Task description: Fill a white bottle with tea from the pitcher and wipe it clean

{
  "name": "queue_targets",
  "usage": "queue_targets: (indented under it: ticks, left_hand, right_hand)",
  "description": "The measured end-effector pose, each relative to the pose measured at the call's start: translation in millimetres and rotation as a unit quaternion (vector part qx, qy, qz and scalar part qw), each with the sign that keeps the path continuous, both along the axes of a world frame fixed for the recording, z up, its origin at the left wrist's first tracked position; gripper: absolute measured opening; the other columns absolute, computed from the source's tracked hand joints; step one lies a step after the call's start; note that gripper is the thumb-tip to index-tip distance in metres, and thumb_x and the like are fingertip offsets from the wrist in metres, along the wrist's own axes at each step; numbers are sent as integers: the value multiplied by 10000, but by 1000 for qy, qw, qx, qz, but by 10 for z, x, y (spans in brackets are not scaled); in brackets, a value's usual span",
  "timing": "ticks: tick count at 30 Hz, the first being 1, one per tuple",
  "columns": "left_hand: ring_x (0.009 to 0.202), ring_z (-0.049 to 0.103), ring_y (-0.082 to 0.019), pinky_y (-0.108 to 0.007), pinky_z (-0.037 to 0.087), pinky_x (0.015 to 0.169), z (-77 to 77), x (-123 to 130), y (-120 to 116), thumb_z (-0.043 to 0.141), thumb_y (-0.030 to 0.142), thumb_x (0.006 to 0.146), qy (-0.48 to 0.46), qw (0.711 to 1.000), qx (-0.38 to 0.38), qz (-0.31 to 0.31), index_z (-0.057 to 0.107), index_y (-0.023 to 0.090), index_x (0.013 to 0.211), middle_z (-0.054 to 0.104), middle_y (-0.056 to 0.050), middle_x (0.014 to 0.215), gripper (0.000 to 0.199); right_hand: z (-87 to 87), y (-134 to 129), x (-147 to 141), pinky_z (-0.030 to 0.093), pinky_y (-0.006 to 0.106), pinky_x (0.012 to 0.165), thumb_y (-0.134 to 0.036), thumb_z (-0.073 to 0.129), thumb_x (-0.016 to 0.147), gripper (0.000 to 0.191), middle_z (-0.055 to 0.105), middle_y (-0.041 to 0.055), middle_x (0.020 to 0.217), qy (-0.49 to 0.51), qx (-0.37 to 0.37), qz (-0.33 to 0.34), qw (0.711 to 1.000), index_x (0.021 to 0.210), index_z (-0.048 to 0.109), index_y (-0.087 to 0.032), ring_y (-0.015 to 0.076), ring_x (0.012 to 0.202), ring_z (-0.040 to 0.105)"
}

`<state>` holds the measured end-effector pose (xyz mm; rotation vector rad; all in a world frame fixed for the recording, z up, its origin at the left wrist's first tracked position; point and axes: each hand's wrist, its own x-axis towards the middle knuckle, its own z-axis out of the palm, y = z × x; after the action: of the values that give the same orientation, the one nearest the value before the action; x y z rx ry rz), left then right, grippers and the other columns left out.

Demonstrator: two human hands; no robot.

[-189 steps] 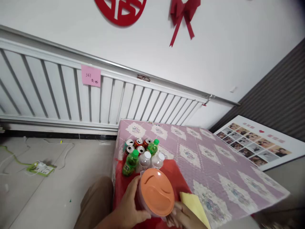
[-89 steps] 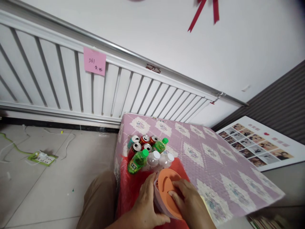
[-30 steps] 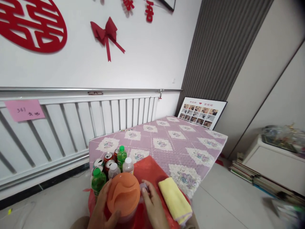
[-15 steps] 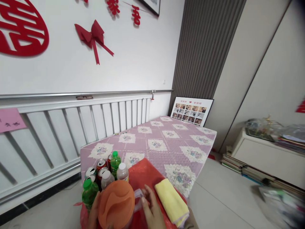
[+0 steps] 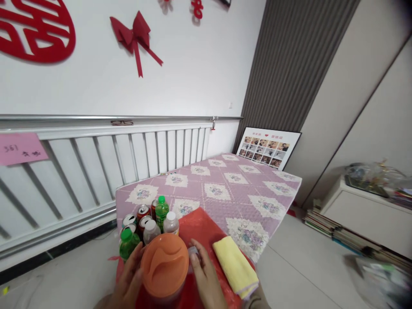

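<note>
A clear pitcher with a round orange lid (image 5: 165,266) stands in front of me on a red plastic sheet (image 5: 201,223). My left hand (image 5: 128,279) is cupped against the pitcher's left side. On the other side, my right hand (image 5: 206,274) has its fingers curled round the clear handle. Just behind the pitcher are two white-capped bottles (image 5: 171,223), two green bottles (image 5: 162,210) and several open drink cans (image 5: 143,210). A folded yellow cloth (image 5: 236,266) lies to the right of my right hand.
The table has a purple floral cloth (image 5: 219,201). Behind its left side runs a white radiator (image 5: 144,150) with glasses (image 5: 121,122) above it. A framed photo board (image 5: 267,148) leans at the far end. To the right stands a white cabinet (image 5: 363,206) with stacked books (image 5: 341,236).
The view has shifted, so the scene sits a little right. My left hand's fingers now show more beside the pitcher, and my right hand has closed in round the handle.
</note>
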<state>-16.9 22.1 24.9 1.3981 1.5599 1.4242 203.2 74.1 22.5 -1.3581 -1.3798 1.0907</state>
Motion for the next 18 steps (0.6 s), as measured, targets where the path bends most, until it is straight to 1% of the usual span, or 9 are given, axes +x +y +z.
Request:
queue_targets:
  ticks: [3,6,9,11,13,15,16,17,18]
  left_hand:
    - [1191,645,-285,-442,546,999,115,-9,37,495,525,918,-57,997,-50,16,543,278,1356,702,-69,1260,506]
    - [1139,672,-284,-454,555,977,161,-12,107,493,508,923,-122,988,-89,4,619,222,1255,738,-88,1178,456]
    - [1180,646,-283,-449,527,1017,213,-20,126,539,498,903,-159,981,-106,-11,641,207,1205,724,-92,1209,431]
    - [1226,614,-280,-452,484,1068,257,-23,87,524,520,910,-173,979,-109,-9,632,209,1213,695,-92,1267,447]
    - [1291,560,-292,-463,431,1118,266,-17,25,498,579,909,-175,979,-101,-9,609,213,1253,643,-97,1348,515]
    - [1342,505,-322,-470,413,1133,192,5,-31,519,679,851,-175,981,-78,-37,552,218,1333,585,-114,1419,667]
    - [1350,493,-345,-471,431,1118,118,23,-47,568,732,782,-176,980,-63,-70,505,218,1381,568,-133,1435,792]
    - [1336,504,-367,-483,460,1089,22,46,-55,565,801,717,-182,979,-35,-81,439,222,1430,560,-152,1439,928]
    - [1341,494,-382,-500,459,1084,-89,73,-56,513,874,668,-170,981,1,-89,343,219,1484,522,-172,1468,1061]
  right_hand:
    - [9,11,-3,370,434,1145,-567,506,862,582,584,124,1414,13,0,-16,1000,1295,600,-190,273,1341,503]
    - [10,19,-34,374,455,1141,-586,514,854,578,598,129,1397,11,-2,-27,1000,1265,618,-194,285,1329,513]
    - [-10,28,-57,394,439,1129,-618,501,854,599,609,135,1377,8,2,-22,1000,1251,622,-186,280,1304,536]
    - [-34,34,-57,396,421,1129,-636,490,856,606,617,129,1368,7,3,-21,1000,1242,624,-188,270,1300,540]
    - [-60,38,-42,399,410,1128,-645,497,851,603,624,121,1362,9,-2,-23,1000,1230,630,-196,268,1301,542]
    - [-79,37,-21,407,406,1124,-639,517,843,592,626,114,1366,12,-14,-23,1000,1233,629,-208,270,1308,540]
    - [-82,35,-11,407,409,1124,-631,524,843,586,621,111,1374,12,-18,-23,1000,1241,624,-214,272,1313,535]
    - [-79,30,-3,404,414,1127,-623,527,845,583,609,110,1389,11,-19,-23,999,1256,614,-218,273,1323,526]
    - [-71,24,1,395,422,1133,-614,525,849,587,591,110,1409,9,-17,-26,999,1277,597,-220,275,1338,510]
